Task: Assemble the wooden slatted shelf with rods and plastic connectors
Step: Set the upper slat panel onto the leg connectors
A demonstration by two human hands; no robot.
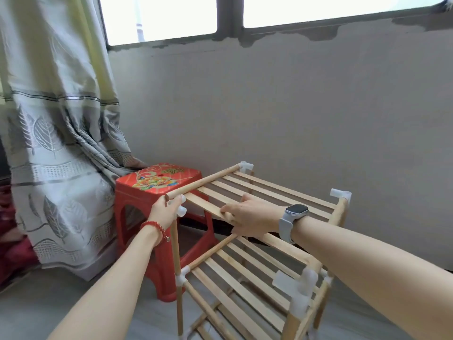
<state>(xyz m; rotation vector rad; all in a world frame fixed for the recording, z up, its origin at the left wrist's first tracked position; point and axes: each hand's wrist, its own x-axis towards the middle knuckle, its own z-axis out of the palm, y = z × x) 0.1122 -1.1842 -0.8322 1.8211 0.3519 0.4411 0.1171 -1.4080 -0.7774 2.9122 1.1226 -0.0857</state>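
1. The wooden slatted shelf stands upright on the grey floor near the wall, just beside a red plastic stool that sits at its left.
2. Its long axis runs from the near-left corner toward the far right; the slats of the top tier follow that line, and the end rods cross it.
3. The left hand is closed around the white plastic connector at the top tier's near-left corner, where the left end rod meets the upright rod.
4. The right hand lies on the near edge of the top tier, fingers curled over the front slat and gripping it; a watch is on that wrist, a red bead bracelet on the left wrist.
5. No brand or writing can be read; the stool top bears a floral pattern only.
6. The shelf's bottom tier and feet are cut off by the lower edge, the right forearm hides part of the middle tier, and the near-right connector is blurred.
7. A patterned curtain hangs at the left.
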